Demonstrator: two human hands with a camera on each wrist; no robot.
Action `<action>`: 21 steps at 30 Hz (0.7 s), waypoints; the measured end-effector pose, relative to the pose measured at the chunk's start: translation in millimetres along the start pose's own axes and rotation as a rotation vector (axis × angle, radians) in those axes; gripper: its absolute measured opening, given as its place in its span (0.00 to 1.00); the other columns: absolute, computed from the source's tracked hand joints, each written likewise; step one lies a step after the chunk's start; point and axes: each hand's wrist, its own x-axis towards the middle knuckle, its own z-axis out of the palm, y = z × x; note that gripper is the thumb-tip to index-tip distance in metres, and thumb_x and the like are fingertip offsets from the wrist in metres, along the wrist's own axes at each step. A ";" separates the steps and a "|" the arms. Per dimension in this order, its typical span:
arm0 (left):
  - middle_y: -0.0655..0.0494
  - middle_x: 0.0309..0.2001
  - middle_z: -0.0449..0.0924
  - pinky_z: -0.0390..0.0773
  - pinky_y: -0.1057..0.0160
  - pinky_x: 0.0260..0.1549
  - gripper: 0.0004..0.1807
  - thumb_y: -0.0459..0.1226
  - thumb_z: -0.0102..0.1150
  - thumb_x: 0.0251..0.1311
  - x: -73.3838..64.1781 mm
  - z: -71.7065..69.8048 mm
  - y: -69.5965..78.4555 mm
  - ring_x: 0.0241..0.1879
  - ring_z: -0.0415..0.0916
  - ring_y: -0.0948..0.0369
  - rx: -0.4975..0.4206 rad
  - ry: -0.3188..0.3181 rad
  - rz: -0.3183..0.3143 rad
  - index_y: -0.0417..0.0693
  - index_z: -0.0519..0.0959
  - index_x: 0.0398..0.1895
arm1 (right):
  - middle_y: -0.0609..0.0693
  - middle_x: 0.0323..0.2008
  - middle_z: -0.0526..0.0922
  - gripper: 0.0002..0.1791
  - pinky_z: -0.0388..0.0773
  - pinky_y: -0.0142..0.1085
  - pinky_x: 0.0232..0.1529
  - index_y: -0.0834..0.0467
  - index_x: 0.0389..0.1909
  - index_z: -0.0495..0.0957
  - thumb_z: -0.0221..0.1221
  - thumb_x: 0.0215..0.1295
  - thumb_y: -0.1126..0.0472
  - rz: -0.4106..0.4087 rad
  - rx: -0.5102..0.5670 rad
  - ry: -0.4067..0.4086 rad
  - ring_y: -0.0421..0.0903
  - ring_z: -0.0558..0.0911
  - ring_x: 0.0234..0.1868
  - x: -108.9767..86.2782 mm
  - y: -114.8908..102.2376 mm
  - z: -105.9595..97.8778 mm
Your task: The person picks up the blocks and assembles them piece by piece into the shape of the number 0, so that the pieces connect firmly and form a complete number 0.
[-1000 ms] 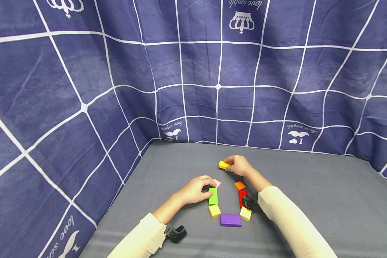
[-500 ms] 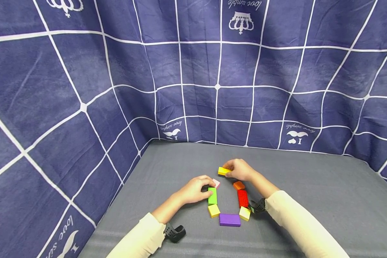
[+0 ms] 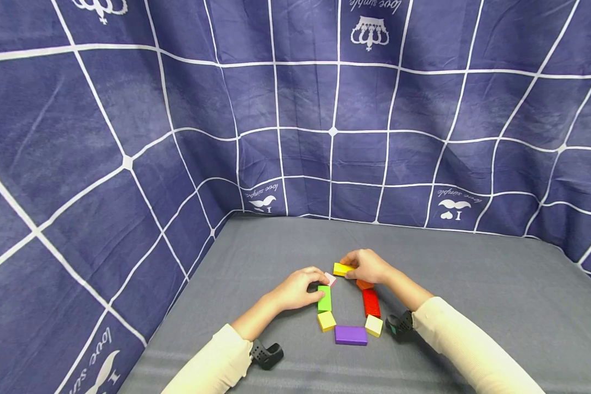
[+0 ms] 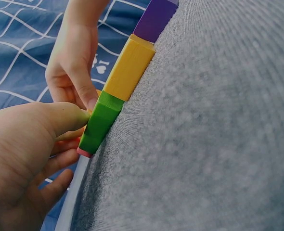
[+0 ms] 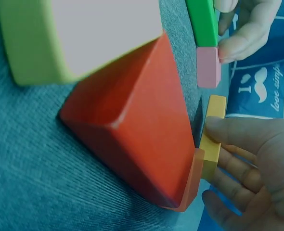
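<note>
My right hand (image 3: 369,266) pinches a long yellow block (image 3: 341,269) between thumb and fingers, at the far side of a ring of coloured blocks. The near end of that block meets the orange block (image 5: 193,180) in the right wrist view. On the ring's left side, my left hand (image 3: 297,290) rests with its thumb against the green block (image 4: 102,118) and a fingertip at the small pink block (image 5: 208,67). Its fingers are loosely bent. A red block (image 3: 371,303) lies in line with the orange one on the right side.
Nearer me, a purple block (image 3: 351,335) lies between a yellow block (image 3: 326,321) and a pale yellow block (image 3: 374,325). All lie on a grey tabletop (image 3: 448,279). A blue curtain (image 3: 305,98) with white lines hangs behind and to the left.
My right hand has drawn the long yellow block toward me, from beyond the ring to beside the pink and orange blocks. The left hand has stayed in place.
</note>
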 end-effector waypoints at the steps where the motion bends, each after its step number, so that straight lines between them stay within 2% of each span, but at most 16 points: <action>1: 0.53 0.48 0.79 0.71 0.63 0.55 0.13 0.34 0.62 0.59 0.0 -0.1 0.1 0.52 0.76 0.58 0.001 -0.001 -0.001 0.43 0.82 0.47 | 0.50 0.35 0.86 0.16 0.79 0.44 0.45 0.64 0.41 0.84 0.70 0.49 0.68 0.002 0.003 -0.002 0.48 0.84 0.38 -0.1 -0.2 0.1; 8: 0.53 0.48 0.79 0.71 0.62 0.55 0.13 0.34 0.62 0.58 0.3 -0.2 0.5 0.52 0.76 0.57 0.002 0.001 0.003 0.43 0.82 0.47 | 0.51 0.35 0.86 0.16 0.79 0.44 0.45 0.64 0.41 0.84 0.70 0.49 0.68 0.006 -0.001 -0.002 0.48 0.83 0.38 -1.1 -0.9 0.8; 21: 0.53 0.49 0.79 0.71 0.61 0.55 0.13 0.34 0.62 0.58 0.0 -0.6 0.4 0.52 0.76 0.57 0.003 -0.004 0.006 0.43 0.82 0.47 | 0.50 0.34 0.85 0.16 0.78 0.40 0.42 0.65 0.41 0.84 0.70 0.49 0.69 -0.036 -0.003 -0.018 0.44 0.81 0.35 -2.1 1.5 6.8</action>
